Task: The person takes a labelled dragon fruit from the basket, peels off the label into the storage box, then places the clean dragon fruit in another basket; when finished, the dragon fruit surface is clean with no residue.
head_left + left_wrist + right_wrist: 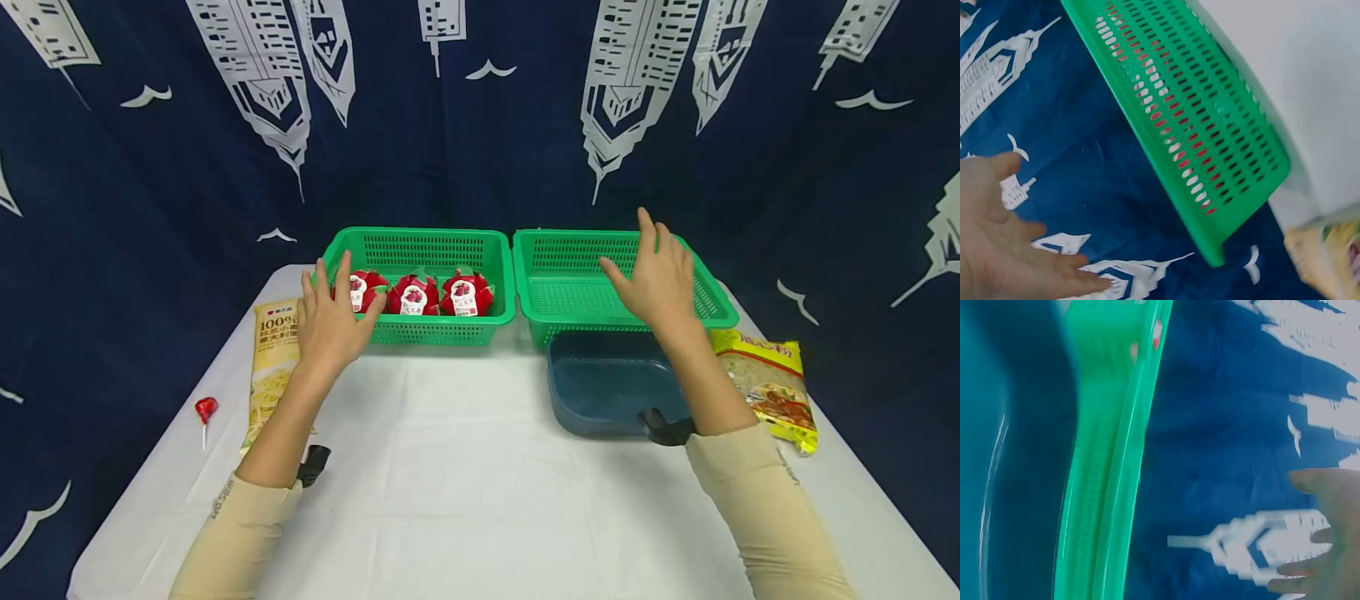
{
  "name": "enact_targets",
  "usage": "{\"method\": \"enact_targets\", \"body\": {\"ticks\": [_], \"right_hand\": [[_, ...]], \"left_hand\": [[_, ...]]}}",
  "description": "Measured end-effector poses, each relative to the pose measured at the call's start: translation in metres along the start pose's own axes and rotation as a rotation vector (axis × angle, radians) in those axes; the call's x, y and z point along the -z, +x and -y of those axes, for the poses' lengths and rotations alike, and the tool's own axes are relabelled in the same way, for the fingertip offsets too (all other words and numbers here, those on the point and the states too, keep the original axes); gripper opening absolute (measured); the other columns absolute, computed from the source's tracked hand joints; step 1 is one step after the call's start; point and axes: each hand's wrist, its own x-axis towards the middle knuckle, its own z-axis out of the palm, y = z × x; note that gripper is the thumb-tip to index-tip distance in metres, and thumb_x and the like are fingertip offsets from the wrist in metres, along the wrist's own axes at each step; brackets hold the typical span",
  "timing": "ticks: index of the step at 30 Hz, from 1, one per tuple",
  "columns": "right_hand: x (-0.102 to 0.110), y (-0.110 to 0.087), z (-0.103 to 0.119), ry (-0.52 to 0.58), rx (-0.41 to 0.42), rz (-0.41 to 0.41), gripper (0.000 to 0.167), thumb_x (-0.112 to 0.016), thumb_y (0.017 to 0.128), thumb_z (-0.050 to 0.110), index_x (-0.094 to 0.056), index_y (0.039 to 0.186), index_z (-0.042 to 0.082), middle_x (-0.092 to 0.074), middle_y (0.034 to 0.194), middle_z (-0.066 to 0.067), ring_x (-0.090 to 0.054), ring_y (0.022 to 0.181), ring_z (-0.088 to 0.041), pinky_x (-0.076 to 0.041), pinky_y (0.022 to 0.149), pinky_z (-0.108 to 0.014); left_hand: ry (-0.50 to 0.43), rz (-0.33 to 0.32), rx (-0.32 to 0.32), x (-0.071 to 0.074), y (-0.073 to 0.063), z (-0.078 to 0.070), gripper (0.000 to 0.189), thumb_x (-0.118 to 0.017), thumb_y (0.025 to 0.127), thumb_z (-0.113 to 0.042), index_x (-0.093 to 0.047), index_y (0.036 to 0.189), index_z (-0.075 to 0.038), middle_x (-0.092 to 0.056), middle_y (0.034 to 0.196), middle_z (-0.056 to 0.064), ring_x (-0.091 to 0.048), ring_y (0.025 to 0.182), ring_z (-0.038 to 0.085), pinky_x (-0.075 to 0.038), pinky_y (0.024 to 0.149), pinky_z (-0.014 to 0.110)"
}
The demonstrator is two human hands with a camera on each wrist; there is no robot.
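My left hand (330, 327) is raised with fingers spread, overlapping the left end of a green basket (431, 333) in the head view. Three red dragon fruits (413, 295) with white labels sit in a row in that basket; my hand partly covers the leftmost. In the left wrist view, the hand (1007, 244) holds nothing, apart from the basket wall (1210, 125). My right hand (660, 279), also spread and holding nothing, hovers over the right side of a second green basket (570, 292), which has a bare floor. The right wrist view shows the same hand (1329, 534) at its right edge.
A dark blue tub (600, 392) stands before the right basket, partly behind my right forearm. To its right lies a yellow food packet (780, 392). A pasta bag (273, 358) and a red lollipop (206, 408) lie left on the white-covered table (465, 500). A navy curtain (480, 150) hangs behind.
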Motion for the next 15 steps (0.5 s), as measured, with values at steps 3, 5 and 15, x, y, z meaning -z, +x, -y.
{"method": "enact_targets", "body": {"ticks": [3, 5, 15], "right_hand": [[-0.020, 0.015, 0.028, 0.161, 0.012, -0.098, 0.079, -0.054, 0.091, 0.042, -0.009, 0.148, 0.014, -0.027, 0.142, -0.023, -0.030, 0.127, -0.041, -0.027, 0.101, -0.054], [-0.039, 0.024, 0.048, 0.291, 0.020, -0.135, 0.078, -0.056, 0.090, 0.041, -0.011, 0.148, 0.014, -0.028, 0.143, -0.019, -0.030, 0.129, -0.035, -0.030, 0.100, -0.050], [-0.132, 0.041, 0.118, 0.716, 0.066, -0.056, 0.080, -0.059, 0.088, 0.043, -0.010, 0.148, 0.023, -0.022, 0.147, -0.009, -0.027, 0.132, -0.025, -0.028, 0.104, -0.046]], "left_hand": [[-0.138, -0.116, 0.040, -0.005, -0.003, 0.001, 0.077, -0.046, 0.091, -0.051, -0.005, 0.149, -0.023, -0.004, 0.149, 0.022, -0.005, 0.136, 0.041, -0.014, 0.104, 0.060], [-0.234, -0.196, 0.080, -0.011, -0.005, 0.002, 0.076, -0.049, 0.091, -0.048, -0.006, 0.149, -0.026, -0.008, 0.147, 0.021, -0.018, 0.132, 0.042, -0.022, 0.102, 0.059], [-0.828, -0.394, 0.452, -0.057, -0.008, 0.006, 0.081, -0.061, 0.089, -0.030, -0.005, 0.148, -0.026, -0.013, 0.139, 0.020, -0.029, 0.125, 0.034, -0.031, 0.100, 0.045]]}}
